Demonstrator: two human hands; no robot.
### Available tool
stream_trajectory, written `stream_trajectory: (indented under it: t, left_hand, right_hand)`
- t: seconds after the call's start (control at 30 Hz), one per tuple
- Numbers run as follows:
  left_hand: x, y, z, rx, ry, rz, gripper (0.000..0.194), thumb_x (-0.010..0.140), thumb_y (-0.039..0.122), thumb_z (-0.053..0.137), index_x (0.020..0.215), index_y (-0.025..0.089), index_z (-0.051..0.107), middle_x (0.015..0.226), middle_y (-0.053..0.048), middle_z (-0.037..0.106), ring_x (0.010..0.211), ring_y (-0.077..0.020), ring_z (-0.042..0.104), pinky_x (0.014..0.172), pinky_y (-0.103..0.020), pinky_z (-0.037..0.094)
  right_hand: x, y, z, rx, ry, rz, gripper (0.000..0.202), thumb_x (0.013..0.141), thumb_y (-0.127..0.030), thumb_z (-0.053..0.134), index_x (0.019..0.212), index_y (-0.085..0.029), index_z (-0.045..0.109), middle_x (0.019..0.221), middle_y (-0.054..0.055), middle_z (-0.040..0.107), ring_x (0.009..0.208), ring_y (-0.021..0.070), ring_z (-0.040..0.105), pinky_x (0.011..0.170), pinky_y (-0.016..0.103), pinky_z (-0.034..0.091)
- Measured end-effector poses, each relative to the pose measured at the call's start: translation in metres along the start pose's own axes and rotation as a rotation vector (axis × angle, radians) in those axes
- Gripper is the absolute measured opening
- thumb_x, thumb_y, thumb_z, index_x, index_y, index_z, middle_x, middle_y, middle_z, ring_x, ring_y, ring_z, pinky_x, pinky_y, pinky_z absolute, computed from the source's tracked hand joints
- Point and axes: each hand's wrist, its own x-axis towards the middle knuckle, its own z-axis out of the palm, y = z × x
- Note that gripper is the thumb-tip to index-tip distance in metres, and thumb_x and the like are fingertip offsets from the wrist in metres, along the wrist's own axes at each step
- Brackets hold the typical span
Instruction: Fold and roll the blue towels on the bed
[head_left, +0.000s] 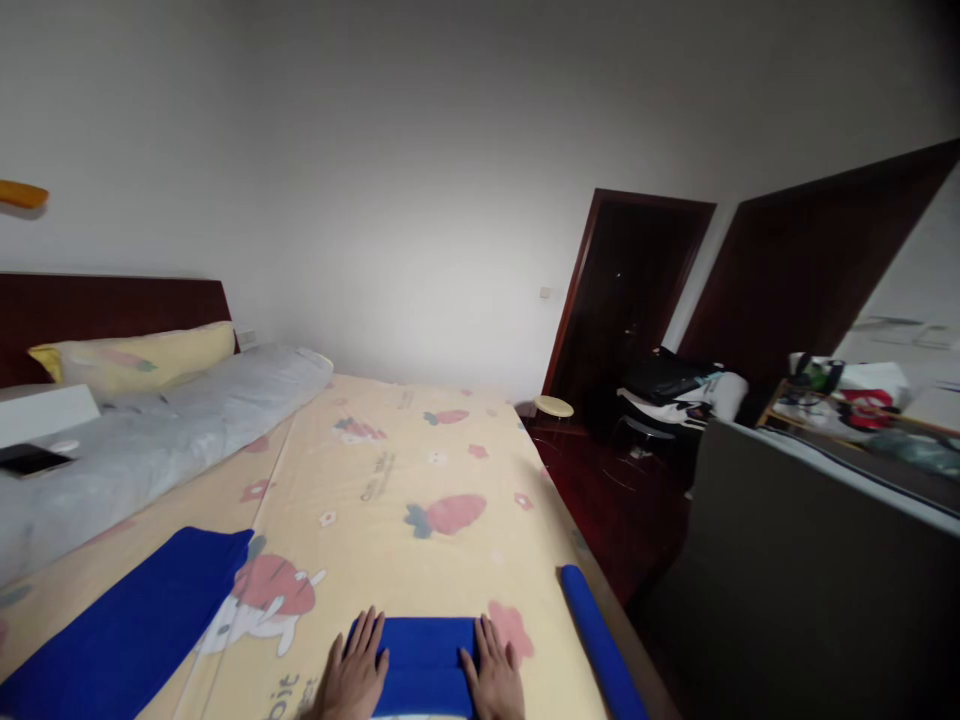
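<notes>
A folded blue cloth (427,645) lies on the bed at the bottom middle, with a crease running across it. My left hand (358,668) rests flat on its left edge, fingers stretched out. On the right edge lies my right hand (493,668), also flat with fingers apart. To the left, a larger blue cloth (135,630) is spread over the bed, partly cut off by the frame. A rolled blue cloth (600,640) lies along the bed's right edge.
The bed (390,450) has a cream sheet with printed carrots and a rabbit. A grey bundle (217,410), a pillow (150,358) and a phone (31,460) are at left. A stool (553,406) stands beyond the right edge; a dark panel (810,570) stands at right.
</notes>
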Motion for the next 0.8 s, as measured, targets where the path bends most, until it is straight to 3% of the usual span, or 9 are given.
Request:
stream_trajectory:
  t: [0.17, 0.33, 0.43, 0.5, 0.63, 0.7, 0.8]
  left_hand:
    - [0.004, -0.005, 0.015, 0.006, 0.061, 0.003, 0.058, 0.092, 0.035, 0.023, 0.149, 0.027, 0.018, 0.160, 0.001, 0.018, 0.148, -0.0213, 0.020, 0.116, -0.054, 0.017]
    - [0.002, -0.012, 0.009, -0.019, 0.130, 0.053, 0.052, 0.095, 0.030, 0.026, 0.147, 0.029, 0.028, 0.157, -0.001, 0.028, 0.145, -0.0231, 0.028, 0.114, -0.055, 0.021]
    - [-0.010, -0.017, 0.011, -0.016, 0.326, 0.124, 0.052, 0.096, 0.026, 0.027, 0.147, 0.034, 0.026, 0.155, 0.000, 0.034, 0.142, -0.0258, 0.033, 0.113, -0.056, 0.022]
    - [-0.022, -0.020, 0.021, 0.008, 0.461, 0.247, 0.057, 0.095, 0.021, 0.030, 0.149, 0.036, 0.019, 0.155, 0.002, 0.036, 0.141, -0.0230, 0.037, 0.114, -0.049, 0.026]
    - [-0.050, -0.033, 0.055, 0.067, 0.579, 0.517, 0.070, 0.089, 0.011, 0.033, 0.151, 0.034, 0.009, 0.149, 0.007, 0.045, 0.134, -0.0133, 0.046, 0.108, -0.031, 0.037]
    - [-0.062, -0.043, 0.069, 0.069, 0.607, 0.493, 0.070, 0.090, 0.014, 0.034, 0.151, 0.033, 0.008, 0.146, 0.006, 0.049, 0.130, -0.0131, 0.050, 0.103, -0.031, 0.041]
    - [-0.073, -0.054, 0.077, 0.046, 0.556, 0.387, 0.067, 0.090, 0.018, 0.035, 0.151, 0.036, 0.011, 0.147, 0.006, 0.047, 0.131, -0.0145, 0.050, 0.104, -0.035, 0.041]
  right_hand:
    - [0.001, 0.005, 0.007, 0.000, 0.010, -0.007, 0.072, 0.093, -0.064, 0.021, 0.148, -0.019, 0.028, 0.156, 0.006, 0.025, 0.146, 0.0248, 0.020, 0.119, 0.053, 0.019]
    - [0.002, -0.005, 0.007, -0.076, 0.072, 0.018, 0.065, 0.095, -0.054, 0.028, 0.147, -0.015, 0.032, 0.155, 0.011, 0.029, 0.144, 0.0271, 0.025, 0.117, 0.056, 0.021]
    - [-0.007, -0.012, 0.015, -0.101, 0.207, 0.003, 0.057, 0.097, -0.046, 0.027, 0.146, -0.017, 0.035, 0.154, 0.012, 0.031, 0.143, 0.0302, 0.028, 0.115, 0.061, 0.023]
    - [-0.020, -0.010, 0.027, -0.073, 0.309, -0.150, 0.054, 0.097, -0.041, 0.026, 0.148, -0.021, 0.031, 0.154, 0.010, 0.030, 0.143, 0.0290, 0.028, 0.114, 0.058, 0.028]
    - [-0.051, 0.014, 0.059, -0.058, 0.413, -0.482, 0.054, 0.096, -0.034, 0.035, 0.149, -0.035, 0.025, 0.149, 0.002, 0.042, 0.134, 0.0241, 0.045, 0.105, 0.042, 0.043]
    - [-0.062, 0.033, 0.070, -0.070, 0.420, -0.506, 0.053, 0.096, -0.034, 0.038, 0.147, -0.039, 0.028, 0.143, 0.000, 0.050, 0.125, 0.0228, 0.054, 0.096, 0.037, 0.048]
    - [-0.069, 0.052, 0.071, -0.085, 0.455, -0.406, 0.050, 0.095, -0.035, 0.041, 0.145, -0.038, 0.035, 0.141, 0.002, 0.052, 0.123, 0.0239, 0.056, 0.095, 0.038, 0.047]
